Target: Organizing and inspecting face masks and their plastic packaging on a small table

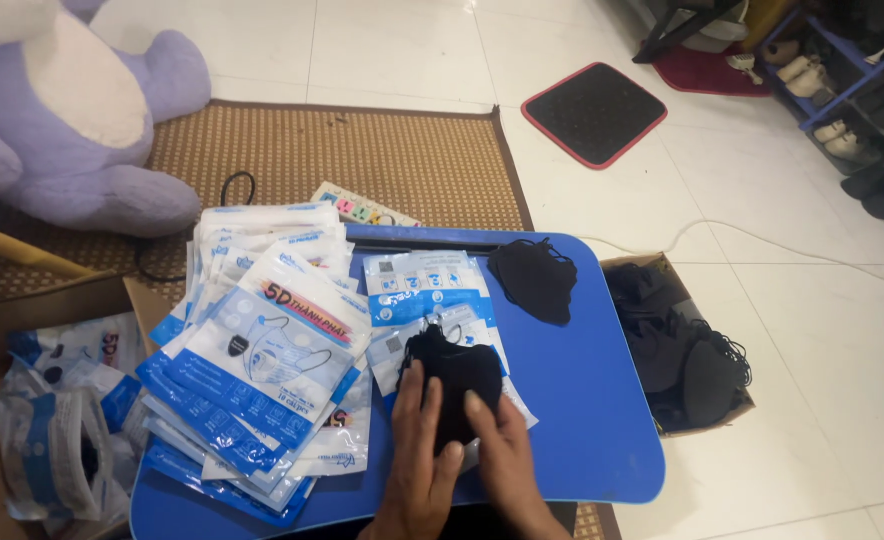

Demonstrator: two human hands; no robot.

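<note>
A small stack of black face masks [452, 378] lies on a clear blue-and-white mask pouch [424, 290] on the blue lap table [582, 400]. My left hand [417, 470] lies flat on the stack's left side. Its right side is under the fingers of my right hand [507, 465]. Both hands press down on the masks. Another black mask [534, 280] rests alone farther back on the table.
A big pile of blue-and-white mask packets [262, 350] covers the table's left half. A cardboard box of black masks [682, 350] stands on the floor to the right. More packets [57, 430], a purple plush toy [62, 110], a power strip [362, 210] and a woven mat [392, 160] lie left and behind.
</note>
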